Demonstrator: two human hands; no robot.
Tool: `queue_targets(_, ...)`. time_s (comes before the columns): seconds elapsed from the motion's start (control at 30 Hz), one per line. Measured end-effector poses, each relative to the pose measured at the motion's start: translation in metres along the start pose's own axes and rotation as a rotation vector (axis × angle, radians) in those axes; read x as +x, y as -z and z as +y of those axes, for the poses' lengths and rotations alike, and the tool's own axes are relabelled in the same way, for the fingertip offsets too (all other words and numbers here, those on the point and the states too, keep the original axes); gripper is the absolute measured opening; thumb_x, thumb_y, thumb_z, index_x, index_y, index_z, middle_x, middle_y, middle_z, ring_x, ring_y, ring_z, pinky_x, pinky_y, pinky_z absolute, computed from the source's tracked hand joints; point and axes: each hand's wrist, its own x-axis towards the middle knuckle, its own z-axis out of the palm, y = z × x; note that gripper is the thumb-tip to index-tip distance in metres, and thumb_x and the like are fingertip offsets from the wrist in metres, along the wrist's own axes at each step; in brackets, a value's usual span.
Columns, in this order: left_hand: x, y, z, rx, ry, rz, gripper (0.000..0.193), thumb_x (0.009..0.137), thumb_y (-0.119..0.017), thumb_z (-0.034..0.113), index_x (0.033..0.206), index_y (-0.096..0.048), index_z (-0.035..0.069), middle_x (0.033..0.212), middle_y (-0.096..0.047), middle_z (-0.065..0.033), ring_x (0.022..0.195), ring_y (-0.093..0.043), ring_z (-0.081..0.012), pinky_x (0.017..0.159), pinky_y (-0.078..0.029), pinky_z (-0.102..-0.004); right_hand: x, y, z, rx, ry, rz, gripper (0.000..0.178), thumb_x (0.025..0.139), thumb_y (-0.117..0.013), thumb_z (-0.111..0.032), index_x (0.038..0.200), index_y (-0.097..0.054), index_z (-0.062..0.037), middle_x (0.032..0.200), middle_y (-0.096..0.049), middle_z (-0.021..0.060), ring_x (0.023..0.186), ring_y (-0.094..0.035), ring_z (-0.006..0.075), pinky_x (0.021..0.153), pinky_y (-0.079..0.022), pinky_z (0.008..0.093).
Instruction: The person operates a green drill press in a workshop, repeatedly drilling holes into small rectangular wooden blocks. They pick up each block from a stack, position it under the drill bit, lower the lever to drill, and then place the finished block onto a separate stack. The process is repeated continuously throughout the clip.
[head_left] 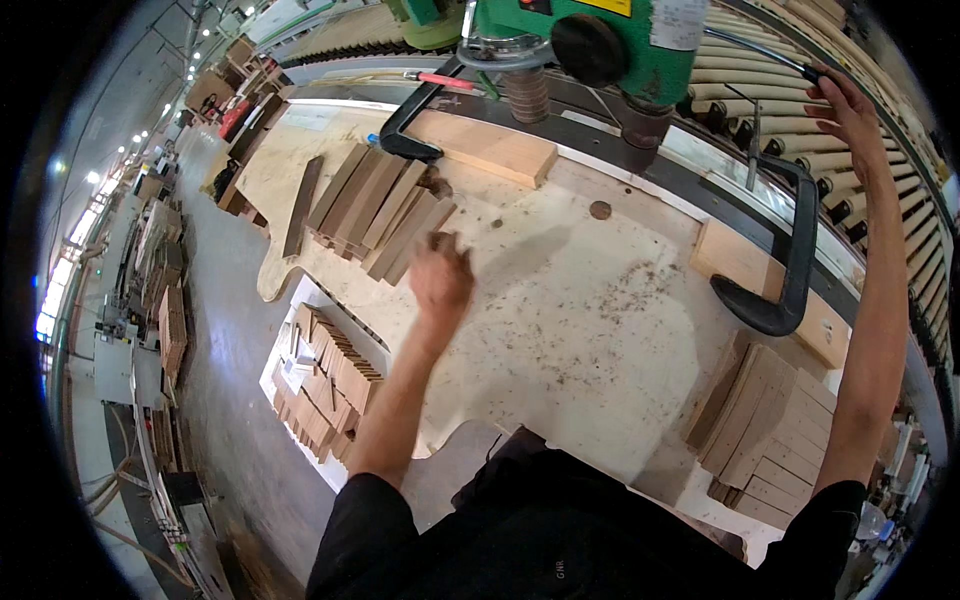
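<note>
My left hand [441, 277] is over the pale work board [560, 370], beside the right end of a pile of brown wooden strips [375, 205]. Its fingers look bent and are smeared by motion, so whether they hold anything is unclear. Up at the right, my right hand [850, 118] is at the black-tipped end of a metal lever [765, 55], its upper fingers against the grip and the others loosely apart. The lever runs to a green drilling machine [675, 65], whose dark lower end [645, 125] hangs over the board's far edge.
Black clamps [797, 255] press light wood blocks [485, 145] along the far edge. More strips are stacked at the right [770, 425] and on a white-edged stand [325, 385] at the left. Sawdust dots the board. A roller conveyor [905, 200] lies beyond my right arm.
</note>
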Motion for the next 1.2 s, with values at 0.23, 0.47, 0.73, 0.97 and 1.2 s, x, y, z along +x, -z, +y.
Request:
queue_targets(0.23,0.012,-0.021,-0.059,0.254,-0.045,-0.092,0.016,0.082,-0.059,0.008,0.096,-0.065,0.003,0.112,-0.057,-0.0161,0.107,-0.051,-0.0344,0.09,-0.043,-0.0457,0.001,0.0,-0.007,0.012,-0.014,0.003,0.048,0.092,-0.06,-0.049,0.131,-0.059,-0.0197,0.107,-0.068,0.0032,0.096,-0.068,0.016,0.085,-0.054,0.0344)
queue_targets(0.47,0.02,-0.023,-0.026,-0.209,-0.047,-0.237,0.025,0.079,-0.062,0.004,0.104,-0.067,0.006,0.11,-0.063,-0.0176,0.1,-0.059,-0.038,0.086,-0.048,-0.0464,-0.004,-0.003,-0.009,0.018,0.024,0.015,0.042,0.096,-0.057,-0.043,0.131,-0.058,-0.0188,0.105,-0.069,0.0019,0.094,-0.068,0.0151,0.084,-0.055,0.032)
queue_targets(0.73,0.078,-0.088,0.093,-0.456,-0.753,-0.227,0.03,0.08,-0.056,-0.004,0.106,-0.068,0.005,0.103,-0.066,-0.0128,0.099,-0.06,-0.0327,0.087,-0.049,-0.0413,-0.009,-0.005,-0.023,0.02,-0.009,-0.014,0.039,0.096,-0.057,-0.039,0.128,-0.059,-0.0162,0.096,-0.07,0.0024,0.085,-0.07,0.0138,0.074,-0.058,0.028)
queue_targets(0.97,0.122,-0.143,0.104,-0.388,-0.705,-0.103,0.02,0.072,-0.063,0.001,0.089,-0.068,0.01,0.097,-0.061,-0.0067,0.094,-0.058,-0.0282,0.081,-0.049,-0.0401,-0.011,-0.002,-0.024,-0.034,0.009,0.005,0.045,0.096,-0.059,-0.041,0.13,-0.057,-0.0115,0.095,-0.07,0.0031,0.086,-0.07,0.0138,0.071,-0.055,0.027)
queue_targets(1.2,0.123,-0.141,0.098,-0.384,-0.678,0.023,0.013,0.068,-0.064,0.002,0.079,-0.063,0.01,0.089,-0.057,-0.0045,0.087,-0.057,-0.0265,0.076,-0.048,-0.0385,-0.017,-0.025,0.007,-0.051,-0.098,-0.098,0.045,0.096,-0.06,-0.033,0.129,-0.056,-0.0043,0.099,-0.068,0.0062,0.082,-0.068,0.0139,0.067,-0.052,0.0239)
